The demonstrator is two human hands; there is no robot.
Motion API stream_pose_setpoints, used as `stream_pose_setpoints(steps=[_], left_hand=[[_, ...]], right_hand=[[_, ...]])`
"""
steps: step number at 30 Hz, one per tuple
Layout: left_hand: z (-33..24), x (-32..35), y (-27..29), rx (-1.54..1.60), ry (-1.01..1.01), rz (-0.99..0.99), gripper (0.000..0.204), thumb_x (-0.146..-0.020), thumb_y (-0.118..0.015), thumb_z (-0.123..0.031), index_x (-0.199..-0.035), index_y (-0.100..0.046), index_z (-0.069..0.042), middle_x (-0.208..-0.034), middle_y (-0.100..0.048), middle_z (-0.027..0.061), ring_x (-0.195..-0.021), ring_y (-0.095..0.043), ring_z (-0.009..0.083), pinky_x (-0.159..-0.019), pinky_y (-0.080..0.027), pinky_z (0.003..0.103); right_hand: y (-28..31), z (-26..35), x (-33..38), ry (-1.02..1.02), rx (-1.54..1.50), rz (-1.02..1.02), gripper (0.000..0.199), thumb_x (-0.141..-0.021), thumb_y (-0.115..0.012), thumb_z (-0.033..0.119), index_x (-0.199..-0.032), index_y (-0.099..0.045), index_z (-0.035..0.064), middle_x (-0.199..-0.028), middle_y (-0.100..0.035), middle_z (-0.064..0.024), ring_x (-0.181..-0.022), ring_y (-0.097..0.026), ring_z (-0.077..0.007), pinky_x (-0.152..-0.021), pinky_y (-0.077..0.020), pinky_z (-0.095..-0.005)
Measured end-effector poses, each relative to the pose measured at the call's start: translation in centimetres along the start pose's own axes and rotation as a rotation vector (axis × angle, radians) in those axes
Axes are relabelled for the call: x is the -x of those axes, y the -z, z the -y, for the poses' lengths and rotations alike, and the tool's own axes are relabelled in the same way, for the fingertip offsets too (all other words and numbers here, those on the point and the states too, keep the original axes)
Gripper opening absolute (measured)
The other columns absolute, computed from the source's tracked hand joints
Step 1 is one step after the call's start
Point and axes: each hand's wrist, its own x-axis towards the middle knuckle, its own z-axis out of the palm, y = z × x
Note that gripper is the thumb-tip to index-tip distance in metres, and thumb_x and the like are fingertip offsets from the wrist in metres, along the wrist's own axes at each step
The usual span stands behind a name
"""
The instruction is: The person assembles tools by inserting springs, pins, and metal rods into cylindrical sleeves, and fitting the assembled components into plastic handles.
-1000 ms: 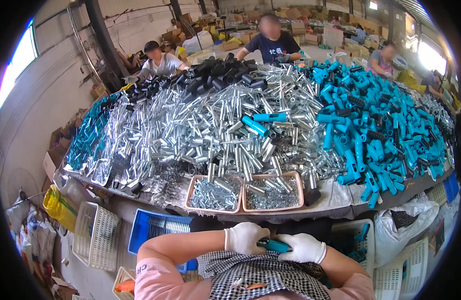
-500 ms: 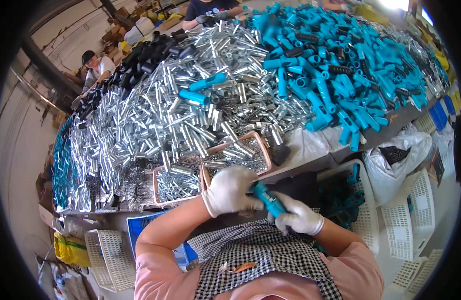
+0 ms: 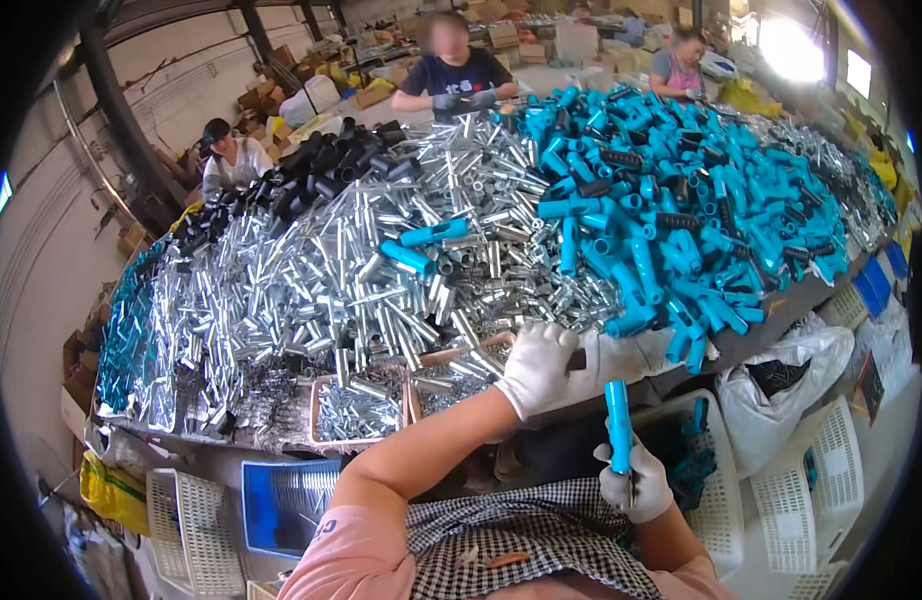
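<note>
My left hand [image 3: 537, 372], in a white glove, is at the table's front edge beside the trays. Its fingers curl over a short dark sleeve [image 3: 578, 360], whose end shows at the hand's right side; the fingertips are partly hidden. Lower and to the right, my right hand [image 3: 638, 482], also gloved, is closed around the lower end of a teal tube [image 3: 618, 420] held nearly upright. A thin metal end shows below the tube in the palm. Ahead lie heaps of silver metal tubes [image 3: 311, 270] and teal tool handles [image 3: 681, 210].
Two pink trays of small metal parts [image 3: 361, 408] line the front edge. Black sleeves [image 3: 331, 160] are heaped at the far left. A white crate [image 3: 726, 490] with teal parts, a white sack [image 3: 781, 400] and a blue crate [image 3: 281, 505] stand below. Several people work beyond the table.
My left hand has left the teal tube and moved right and forward to the dark sleeve. My right hand has drawn back, turning the tube upright. The view has tilted up.
</note>
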Motion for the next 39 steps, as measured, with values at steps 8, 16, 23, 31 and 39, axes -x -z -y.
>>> stream_pose_setpoints(steps=[8,16,23,31,39], left_hand=[[5.9,2.7,7.5,0.039,0.02,-0.484,0.068,-0.057,-0.081,-0.004,-0.119,-0.054,-0.008,-0.103,-0.056,0.0129,-0.097,-0.055,0.0362,-0.086,-0.045,0.046],[5.8,6.5,9.9,0.007,0.051,-0.514,0.072,-0.055,-0.083,-0.007,-0.121,-0.054,-0.007,-0.103,-0.055,0.0128,-0.094,-0.056,0.0352,-0.083,-0.045,0.046],[3.9,10.8,8.8,1.197,0.464,-0.278,0.058,-0.095,-0.068,-0.02,-0.143,-0.039,-0.003,-0.117,-0.056,0.0076,-0.107,-0.055,0.0163,-0.095,-0.048,0.033],[3.6,15.0,9.8,1.624,0.563,0.023,0.049,-0.099,-0.057,-0.01,-0.143,-0.039,-0.001,-0.12,-0.059,0.0099,-0.108,-0.06,0.0193,-0.097,-0.049,0.035],[0.0,17.5,9.1,2.047,0.73,-0.315,0.044,-0.101,-0.055,-0.024,-0.139,-0.042,-0.005,-0.121,-0.056,0.0144,-0.111,-0.061,0.029,-0.095,-0.051,0.044]], right_hand=[[-2.7,-1.1,-3.8,-0.192,0.029,0.171,0.069,-0.086,-0.075,0.038,-0.142,-0.041,0.0198,-0.114,-0.065,-0.0134,-0.053,-0.049,-0.016,-0.042,-0.0347,-0.0275],[-4.1,-2.9,-5.0,-0.325,0.018,0.25,0.076,-0.083,-0.078,0.04,-0.145,-0.038,0.0195,-0.114,-0.064,-0.0142,-0.059,-0.054,-0.0174,-0.043,-0.0393,-0.0281],[-5.1,-4.5,-4.8,-0.392,-0.033,0.277,0.072,-0.085,-0.076,0.037,-0.143,-0.038,0.0166,-0.114,-0.065,-0.014,-0.059,-0.053,-0.0164,-0.045,-0.0396,-0.0272],[-6.4,-6.8,-5.9,-0.524,0.032,0.329,0.07,-0.087,-0.074,0.04,-0.141,-0.038,0.0133,-0.116,-0.059,-0.0132,-0.069,-0.052,-0.0162,-0.054,-0.0432,-0.0294],[-6.0,-11.9,-8.5,-0.575,-0.133,0.364,0.048,-0.089,-0.074,0.033,-0.126,-0.049,0.0168,-0.104,-0.061,-0.0086,-0.073,-0.054,-0.0171,-0.059,-0.0437,-0.0309]])
